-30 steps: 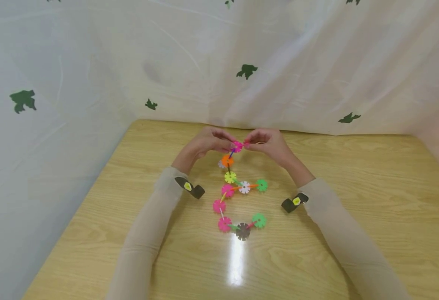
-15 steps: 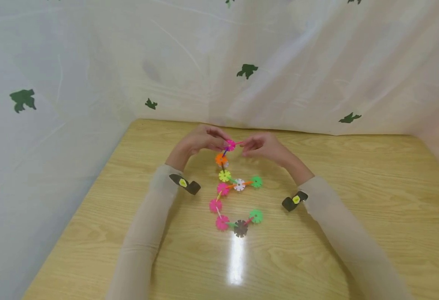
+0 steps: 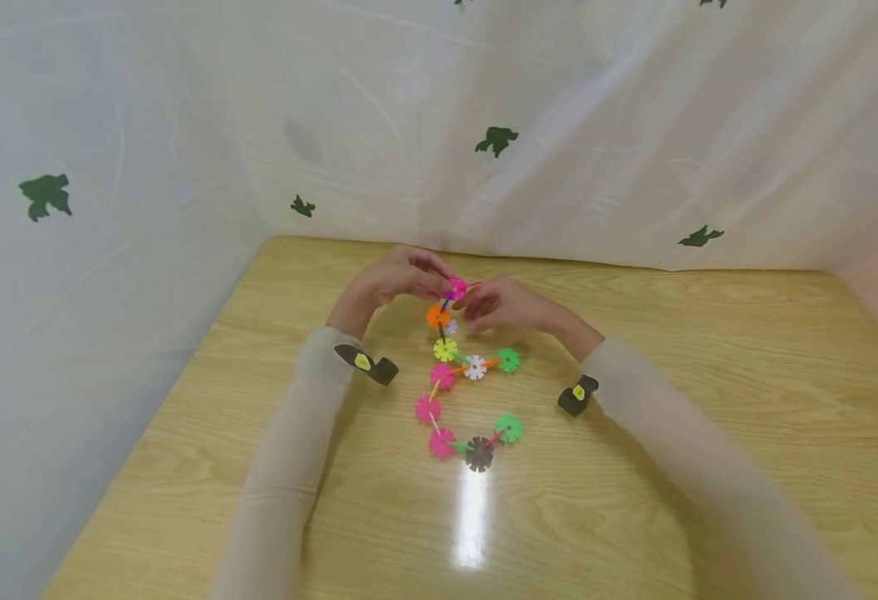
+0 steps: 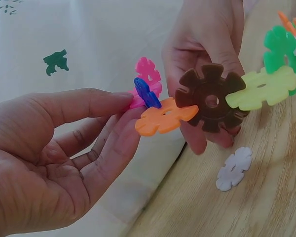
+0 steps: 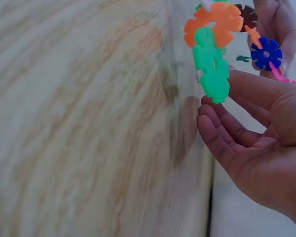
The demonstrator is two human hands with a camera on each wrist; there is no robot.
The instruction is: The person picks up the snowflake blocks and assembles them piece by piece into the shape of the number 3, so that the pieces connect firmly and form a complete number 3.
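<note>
My left hand [image 3: 409, 277] pinches a pink snowflake disc [image 3: 455, 289] at the far end of a chain of notched plastic discs. Below it follow a blue disc [image 4: 147, 92], an orange disc [image 3: 437, 317], a brown disc [image 4: 205, 98] and a yellow disc [image 3: 446, 349]. Another pink disc [image 3: 474, 284], seen edge-on, sticks out to the right from the held end. My right hand [image 3: 510, 305] holds nothing, its fingers loosely bent low over the table behind the chain. Close to its fingertips, a loose white disc [image 4: 234, 169] lies on the wood.
The chain runs on toward me, with a white disc [image 3: 474, 367] and green disc [image 3: 509, 360] branching right, and a dark disc [image 3: 479, 454] in the lower curve. A pale curtain [image 3: 596, 183] with green leaf shapes hangs behind the wooden table [image 3: 634, 333].
The right hand has let go of the edge-on pink disc and moved left and nearer, to the loose white disc. The left hand and the chain have shifted slightly left.
</note>
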